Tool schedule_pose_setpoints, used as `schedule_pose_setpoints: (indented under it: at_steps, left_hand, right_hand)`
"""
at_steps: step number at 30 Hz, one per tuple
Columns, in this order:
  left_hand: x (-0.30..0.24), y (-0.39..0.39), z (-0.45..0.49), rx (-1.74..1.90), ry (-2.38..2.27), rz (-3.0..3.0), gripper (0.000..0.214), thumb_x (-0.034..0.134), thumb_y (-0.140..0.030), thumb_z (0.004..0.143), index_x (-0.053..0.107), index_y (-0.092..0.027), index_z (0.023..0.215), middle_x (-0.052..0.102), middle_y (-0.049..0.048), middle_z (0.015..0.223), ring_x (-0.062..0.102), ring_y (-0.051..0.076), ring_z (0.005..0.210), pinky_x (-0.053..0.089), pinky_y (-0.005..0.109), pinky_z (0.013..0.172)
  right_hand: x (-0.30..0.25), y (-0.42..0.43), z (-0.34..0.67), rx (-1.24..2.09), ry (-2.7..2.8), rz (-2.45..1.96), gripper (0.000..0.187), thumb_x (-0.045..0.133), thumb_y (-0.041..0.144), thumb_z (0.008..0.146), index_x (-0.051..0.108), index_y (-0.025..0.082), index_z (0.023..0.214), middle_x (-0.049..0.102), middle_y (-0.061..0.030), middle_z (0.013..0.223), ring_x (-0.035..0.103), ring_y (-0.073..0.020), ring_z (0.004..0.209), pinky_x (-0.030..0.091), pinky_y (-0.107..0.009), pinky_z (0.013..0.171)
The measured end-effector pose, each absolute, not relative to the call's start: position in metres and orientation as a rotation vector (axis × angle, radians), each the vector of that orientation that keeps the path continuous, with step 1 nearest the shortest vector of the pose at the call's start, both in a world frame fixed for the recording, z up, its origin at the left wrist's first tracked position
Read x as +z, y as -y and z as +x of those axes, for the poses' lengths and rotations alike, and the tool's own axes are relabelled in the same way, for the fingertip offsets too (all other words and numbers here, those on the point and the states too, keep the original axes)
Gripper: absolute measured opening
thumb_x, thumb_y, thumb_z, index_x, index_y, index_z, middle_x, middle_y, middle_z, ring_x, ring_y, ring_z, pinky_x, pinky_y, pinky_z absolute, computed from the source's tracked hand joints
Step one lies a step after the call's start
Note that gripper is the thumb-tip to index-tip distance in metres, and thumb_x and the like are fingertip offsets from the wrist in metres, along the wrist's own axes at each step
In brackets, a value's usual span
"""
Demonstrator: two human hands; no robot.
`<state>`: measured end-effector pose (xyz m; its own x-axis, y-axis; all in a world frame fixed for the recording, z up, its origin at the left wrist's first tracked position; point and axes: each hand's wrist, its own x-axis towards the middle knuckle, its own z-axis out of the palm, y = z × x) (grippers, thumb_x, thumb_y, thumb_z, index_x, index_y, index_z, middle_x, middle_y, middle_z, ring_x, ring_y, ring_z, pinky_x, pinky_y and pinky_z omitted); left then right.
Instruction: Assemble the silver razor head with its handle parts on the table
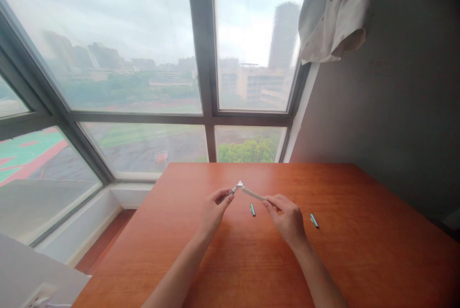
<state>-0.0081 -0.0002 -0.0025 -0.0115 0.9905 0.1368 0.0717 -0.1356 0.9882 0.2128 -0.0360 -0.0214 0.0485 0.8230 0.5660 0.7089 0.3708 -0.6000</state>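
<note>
My left grip [214,208] is narrow, thumb and fingers holding a slim, dark and silvery rod [235,187] that slants up and away to the right. My right grip [290,219] is narrow too, pinching the near end of a pale strip [252,194] that slants up to the left, so the far ends of the two lean together in a low peak out in front of me, over the desk [251,269]. A small white tip [240,184] shows right where they meet; I cannot tell which of the two it belongs to, or whether rod and strip touch there or sit just beside each other. My two hands are apart, with a teal tube [252,210] lying on the desk between them, below the strip and nearer my right fingers. A second tube [314,221], also teal with a dark end, lies on the desk to the right of my right hand, near it but not touching. Past the far edge of the desk stands a grey window frame [203,59], with a green tree [247,150] and hazy buildings [266,80] behind the glass, and a pale shirt [334,16] hangs at the upper right, in front of the wall [377,107]
</note>
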Motion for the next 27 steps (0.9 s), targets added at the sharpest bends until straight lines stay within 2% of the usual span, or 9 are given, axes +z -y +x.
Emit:
schedule_pose_setpoints:
  at_steps: [6,10,17,24,27]
  left_hand:
    - [-0.001,0.000,-0.008,1.278,-1.163,1.293,0.033,0.071,-0.041,0.069,0.073,-0.016,0.090,0.071,0.0056,0.080,0.063,0.019,0.076,0.050,0.029,0.072]
    - [-0.005,0.001,-0.004,1.226,-1.019,1.188,0.035,0.075,-0.039,0.067,0.072,-0.015,0.093,0.068,0.0054,0.077,0.059,0.016,0.071,0.047,0.027,0.069]
    - [-0.007,0.005,0.003,1.167,-0.806,0.935,0.033,0.079,-0.035,0.065,0.072,-0.015,0.090,0.063,0.0032,0.072,0.052,0.009,0.063,0.041,0.021,0.063]
    - [-0.001,0.008,0.004,1.136,-0.808,0.898,0.033,0.081,-0.034,0.064,0.073,-0.015,0.091,0.063,0.0040,0.075,0.053,0.011,0.069,0.041,0.024,0.070]
    - [-0.001,0.008,0.004,1.136,-0.802,0.898,0.033,0.080,-0.034,0.065,0.073,-0.014,0.090,0.063,0.0044,0.076,0.052,0.011,0.066,0.041,0.023,0.067]
  right_hand:
    - [-0.015,0.036,0.212,0.361,1.544,-1.280,0.028,0.051,0.039,0.088,0.070,0.019,0.088,0.068,-0.0069,0.081,0.062,-0.0189,0.073,0.047,-0.025,0.065]
    - [-0.013,0.037,0.206,0.523,1.568,-1.228,0.032,0.049,0.041,0.089,0.070,0.018,0.085,0.065,-0.0038,0.071,0.060,-0.0170,0.066,0.045,-0.023,0.058]
    - [-0.016,0.036,0.206,0.552,1.555,-1.206,0.032,0.049,0.040,0.089,0.069,0.017,0.080,0.061,-0.0015,0.066,0.055,-0.0145,0.062,0.040,-0.021,0.056]
    - [-0.019,0.035,0.206,0.552,1.500,-1.220,0.030,0.051,0.040,0.088,0.070,0.017,0.088,0.061,-0.0017,0.068,0.055,-0.0151,0.064,0.041,-0.022,0.057]
    - [-0.019,0.035,0.205,0.579,1.532,-1.190,0.030,0.051,0.040,0.088,0.070,0.017,0.087,0.060,-0.0014,0.068,0.055,-0.0148,0.063,0.041,-0.022,0.056]
